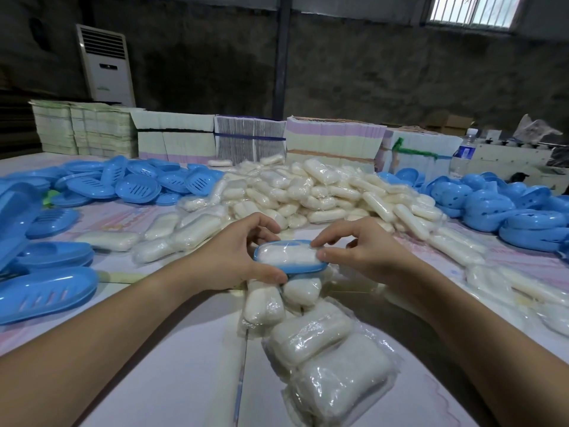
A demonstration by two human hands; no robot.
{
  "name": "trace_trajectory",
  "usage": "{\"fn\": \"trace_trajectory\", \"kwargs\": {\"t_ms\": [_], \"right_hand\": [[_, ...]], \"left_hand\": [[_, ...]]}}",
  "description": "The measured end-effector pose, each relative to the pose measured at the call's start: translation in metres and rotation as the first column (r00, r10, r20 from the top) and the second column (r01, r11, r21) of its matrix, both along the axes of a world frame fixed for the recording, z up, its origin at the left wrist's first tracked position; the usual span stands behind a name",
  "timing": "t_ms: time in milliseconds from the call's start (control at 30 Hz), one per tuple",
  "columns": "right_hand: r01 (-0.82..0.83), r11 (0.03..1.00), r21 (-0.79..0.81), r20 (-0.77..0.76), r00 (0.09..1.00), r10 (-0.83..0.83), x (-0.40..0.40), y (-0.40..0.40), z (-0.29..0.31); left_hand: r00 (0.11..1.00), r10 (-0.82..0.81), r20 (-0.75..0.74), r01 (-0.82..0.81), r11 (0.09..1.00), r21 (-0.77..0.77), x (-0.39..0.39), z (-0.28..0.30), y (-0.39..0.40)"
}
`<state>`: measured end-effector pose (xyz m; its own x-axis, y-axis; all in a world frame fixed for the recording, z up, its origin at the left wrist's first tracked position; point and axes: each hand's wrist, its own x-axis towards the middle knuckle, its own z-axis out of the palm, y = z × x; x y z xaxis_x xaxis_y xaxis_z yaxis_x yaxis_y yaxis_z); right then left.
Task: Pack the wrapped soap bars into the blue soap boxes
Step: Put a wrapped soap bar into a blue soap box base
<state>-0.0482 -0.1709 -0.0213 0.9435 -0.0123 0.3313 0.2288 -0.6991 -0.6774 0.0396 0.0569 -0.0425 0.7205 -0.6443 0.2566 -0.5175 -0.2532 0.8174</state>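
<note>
My left hand (237,257) cradles the blue soap box (291,268) by its stiff rim. My right hand (360,254) has its grip pinched narrow on the wrapped soap bar (286,254), whose slick film will likely slip, so I press at its end.

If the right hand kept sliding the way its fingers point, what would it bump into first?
Probably the left hand: the right hand points leftward along the wrapped soap bar in the blue soap box, though depth is unclear.
</note>
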Motion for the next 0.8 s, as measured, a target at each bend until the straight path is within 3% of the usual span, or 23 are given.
{"fn": "trace_trajectory", "kwargs": {"t_ms": [267,367,500,633,800], "right_hand": [[-0.008,0.998,0.063,-0.009,1.0,0.009,-0.004,-0.005,0.004],[0.076,0.991,0.112,0.08,0.993,-0.085,-0.007,-0.016,0.008],[0.266,0.942,0.203,0.074,0.955,-0.286,-0.006,-0.054,0.017],[0.541,0.84,0.042,0.068,0.837,-0.543,-0.017,-0.115,0.021],[0.784,0.514,-0.348,0.06,0.566,-0.822,-0.05,-0.202,0.016]], "left_hand": [[0.999,-0.032,0.011,0.033,0.999,-0.021,0.002,-0.001,0.002],[0.999,-0.041,0.031,0.042,0.999,-0.019,0.004,-0.003,0.001],[0.997,-0.055,0.058,0.056,0.998,-0.011,0.009,-0.005,0.003],[0.992,-0.073,0.104,0.069,0.997,0.035,0.021,-0.009,0.006],[0.988,-0.043,0.151,0.044,0.999,-0.006,0.042,-0.029,0.002]]}}
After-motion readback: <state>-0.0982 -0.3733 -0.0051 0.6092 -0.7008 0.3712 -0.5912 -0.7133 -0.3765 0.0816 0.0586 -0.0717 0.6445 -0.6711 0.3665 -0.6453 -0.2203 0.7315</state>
